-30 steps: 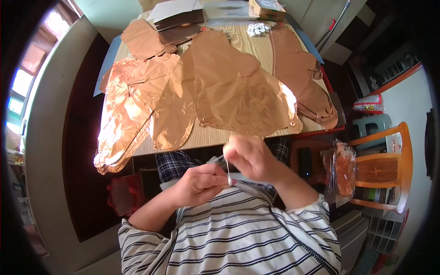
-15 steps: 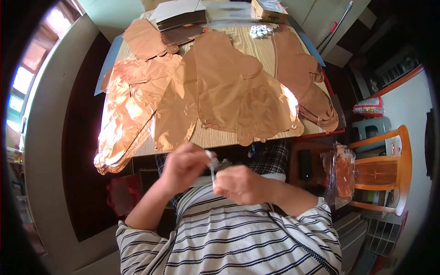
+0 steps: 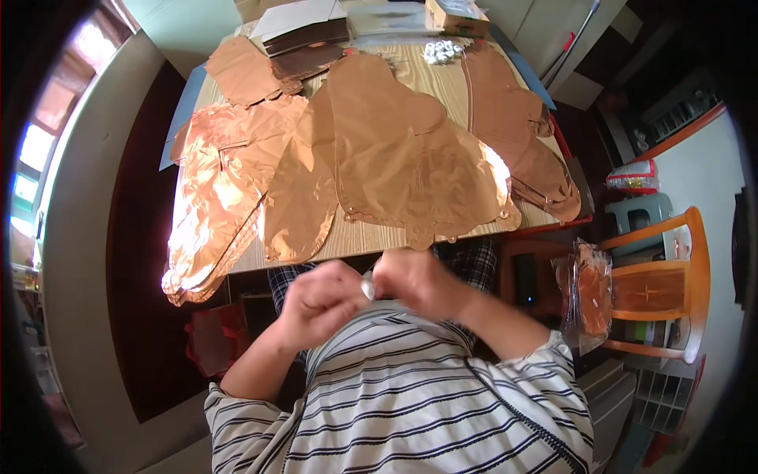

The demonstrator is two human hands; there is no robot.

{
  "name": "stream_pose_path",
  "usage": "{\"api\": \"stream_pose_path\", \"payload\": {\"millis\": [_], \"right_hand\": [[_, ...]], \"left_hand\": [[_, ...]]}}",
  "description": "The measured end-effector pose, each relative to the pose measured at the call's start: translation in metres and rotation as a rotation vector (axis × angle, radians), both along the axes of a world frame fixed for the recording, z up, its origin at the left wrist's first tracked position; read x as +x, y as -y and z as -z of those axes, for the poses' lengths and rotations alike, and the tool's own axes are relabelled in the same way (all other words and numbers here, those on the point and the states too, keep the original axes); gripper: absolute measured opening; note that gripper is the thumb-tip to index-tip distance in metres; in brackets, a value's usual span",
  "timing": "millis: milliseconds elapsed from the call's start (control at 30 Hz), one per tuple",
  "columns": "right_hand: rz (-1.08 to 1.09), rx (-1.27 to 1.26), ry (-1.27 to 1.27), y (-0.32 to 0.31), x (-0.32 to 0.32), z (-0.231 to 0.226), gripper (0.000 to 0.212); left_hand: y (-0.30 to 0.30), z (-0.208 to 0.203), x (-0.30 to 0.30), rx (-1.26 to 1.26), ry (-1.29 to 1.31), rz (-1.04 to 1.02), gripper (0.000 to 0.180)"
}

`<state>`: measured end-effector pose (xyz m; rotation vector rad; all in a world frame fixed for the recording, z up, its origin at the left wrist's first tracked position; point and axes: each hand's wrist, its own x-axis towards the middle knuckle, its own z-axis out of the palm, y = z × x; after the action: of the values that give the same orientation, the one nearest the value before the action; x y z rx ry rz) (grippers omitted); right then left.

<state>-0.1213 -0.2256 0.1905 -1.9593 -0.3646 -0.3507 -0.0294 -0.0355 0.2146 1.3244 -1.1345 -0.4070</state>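
My left hand (image 3: 322,301) and my right hand (image 3: 418,283) are close together in front of my striped shirt, just below the table's near edge. Both pinch a small pale clear piece (image 3: 368,286) held between the fingertips; it is too blurred to tell what it is. Flat copper foil balloons lie on the wooden table (image 3: 371,237) above my hands: a large one (image 3: 395,150) in the middle, a crumpled shiny one (image 3: 217,182) hanging over the left edge, and another (image 3: 513,134) on the right.
Dark cards and a white sheet (image 3: 304,31) lie at the table's far end, beside a small silver heap (image 3: 442,51) and a cardboard box (image 3: 458,16). An orange wooden chair (image 3: 663,284) holding a plastic bag (image 3: 588,292) of foil stands at the right.
My hands have shifted: the right hand dropped low, then rose back to meet the left. The long thin clear strip seen earlier is now bunched small between the fingertips.
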Motion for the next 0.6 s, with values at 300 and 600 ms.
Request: {"api": "stream_pose_path", "payload": {"millis": [300,600], "right_hand": [[-0.013,0.116,-0.165,0.000,-0.002,0.000,0.017],[0.019,0.100,-0.210,-0.005,-0.002,-0.003,0.014]], "left_hand": [[0.000,0.002,0.002,0.061,0.027,0.067,0.016],[0.002,0.006,-0.004,0.103,0.046,0.027,0.021]]}}
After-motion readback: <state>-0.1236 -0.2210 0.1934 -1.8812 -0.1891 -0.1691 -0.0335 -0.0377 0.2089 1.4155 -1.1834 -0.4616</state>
